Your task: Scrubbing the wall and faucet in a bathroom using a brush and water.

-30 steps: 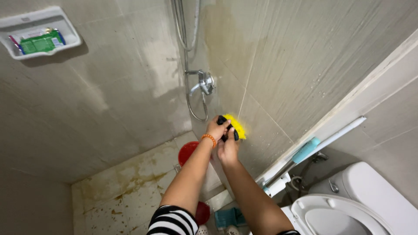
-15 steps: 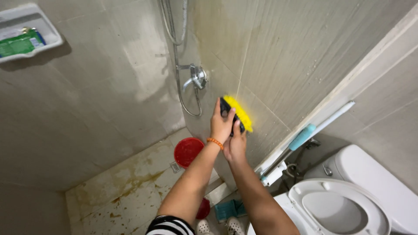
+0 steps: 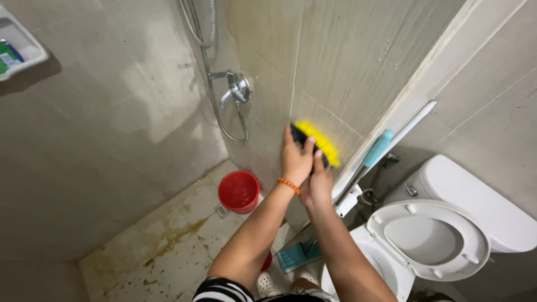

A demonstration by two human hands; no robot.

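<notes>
You had both hands clamped on the brush (image 3: 314, 144): left hand (image 3: 295, 159) over its dark back, right hand (image 3: 316, 182) just below. Bristles faced away from palms, pressed vs wall (image 3: 347, 67). Prob. light, stiff; wet grip likely slippery, so hold the back.

We see a red bucket (image 3: 239, 191) on the stained floor (image 3: 168, 246), just beside a small drain (image 3: 222, 211). A chrome tap (image 3: 236, 89) sits on the tiled wall (image 3: 112, 140), with a shower hose (image 3: 204, 33) looping above and below it. A white shelf (image 3: 19, 47) hangs at upper left, holding something green. To the right stands a white toilet (image 3: 475, 207) with its seat (image 3: 430, 240) down. A mop (image 3: 369, 162) with a teal grip leans in the corner, its teal head (image 3: 298, 256) on the floor.
</notes>
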